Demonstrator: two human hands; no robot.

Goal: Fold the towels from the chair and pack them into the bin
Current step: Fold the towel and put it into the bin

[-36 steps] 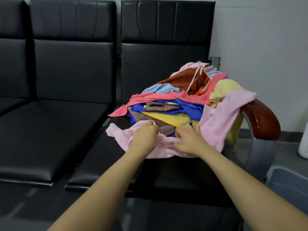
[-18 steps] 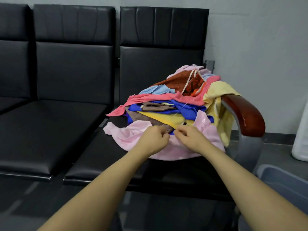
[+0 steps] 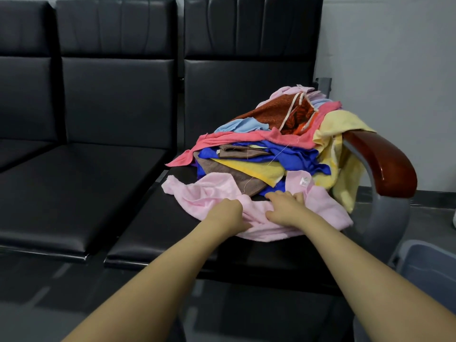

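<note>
Soft fleecy pink towel (image 3: 249, 208) lies rumpled at front of black leatherette chair seat (image 3: 158, 218), just before heap of towels (image 3: 269, 144): terry, ribbed, loose threads. Left hand (image 3: 228, 214) curls, gripping pink fabric; fingertips hidden. Right hand (image 3: 286, 208) rests on same towel, thumb tucked into fold, fingers loosely bent. Grey plastic bin (image 3: 429, 265) cut off at right edge, beside glossy wooden armrest (image 3: 385, 164).

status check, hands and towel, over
Left hand and right hand both on pink towel, grip unclear. Towel unfolded on seat. Pile crowds behind; bin at right.
</note>
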